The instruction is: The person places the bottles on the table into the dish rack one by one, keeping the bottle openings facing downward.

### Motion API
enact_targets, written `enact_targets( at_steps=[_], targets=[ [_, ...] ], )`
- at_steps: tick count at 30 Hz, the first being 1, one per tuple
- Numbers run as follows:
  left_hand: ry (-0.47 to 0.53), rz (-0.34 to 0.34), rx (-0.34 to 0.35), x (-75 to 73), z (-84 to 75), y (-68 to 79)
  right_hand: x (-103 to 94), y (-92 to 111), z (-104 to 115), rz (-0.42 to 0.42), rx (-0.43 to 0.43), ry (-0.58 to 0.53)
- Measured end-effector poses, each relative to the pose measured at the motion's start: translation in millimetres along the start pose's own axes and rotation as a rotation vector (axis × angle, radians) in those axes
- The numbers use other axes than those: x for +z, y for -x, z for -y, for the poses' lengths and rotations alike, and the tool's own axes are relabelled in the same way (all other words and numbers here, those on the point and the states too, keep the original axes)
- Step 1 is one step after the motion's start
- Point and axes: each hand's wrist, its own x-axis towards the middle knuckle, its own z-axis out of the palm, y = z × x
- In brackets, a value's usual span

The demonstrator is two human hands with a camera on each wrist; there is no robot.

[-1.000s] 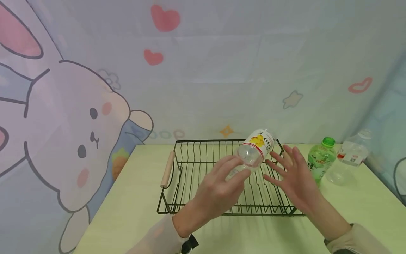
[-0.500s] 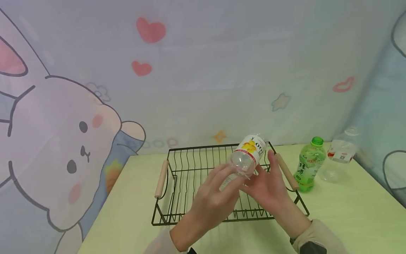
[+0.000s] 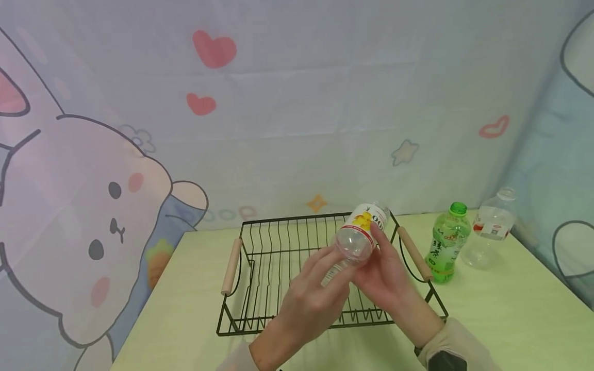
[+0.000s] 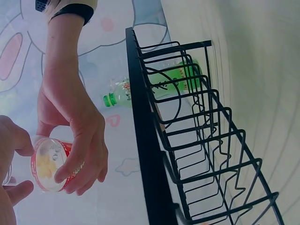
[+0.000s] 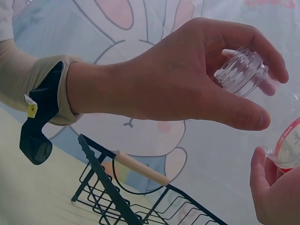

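A clear plastic bottle (image 3: 355, 239) with a white and red label and yellow fruit print is held tilted above the rack, its base pointing up and away. My left hand (image 3: 308, 301) holds it at the neck end; in the right wrist view the left hand's fingers curl about the clear threaded neck (image 5: 243, 72). My right hand (image 3: 387, 283) grips the labelled body from the right, thumb lying along the label. In the left wrist view the right hand (image 4: 75, 112) wraps the bottle near its base (image 4: 46, 164).
Below the hands stands a black wire rack (image 3: 264, 222) with wooden handles (image 3: 232, 268). To its right, a green bottle (image 3: 447, 242) and another clear bottle (image 3: 492, 226) stand on the pale green table (image 3: 171, 304). A printed curtain (image 3: 287, 103) hangs behind.
My right hand has come left from beside the bottle, fingers spread, and now grips its body. The left hand keeps its hold. The head view has shifted slightly.
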Motion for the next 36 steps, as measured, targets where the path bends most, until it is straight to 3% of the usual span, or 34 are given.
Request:
enact_targets(
  at_steps=[10, 20, 28, 33, 36],
  targets=[
    [0.039, 0.025, -0.042, 0.9, -1.1, 5.6, -5.8, -2.4, 1.3, -0.062, -0.012, 0.136],
    [0.022, 0.056, -0.129, -19.2, 10.1, 21.6, -12.7, -8.4, 17.2, -0.194, -0.008, 0.408],
    [-0.020, 0.169, -0.327, -43.3, 34.5, 41.3, -15.0, -7.5, 41.5, -0.264, -0.026, 0.663],
    [-0.071, 0.319, -0.480, -61.9, 54.7, 53.1, -13.2, -3.9, 57.7, -0.350, -0.058, 0.863],
    [-0.118, 0.443, -0.641, -75.1, 71.6, 57.8, -14.5, -3.1, 65.6, -0.394, -0.074, 0.984]
  ],
)
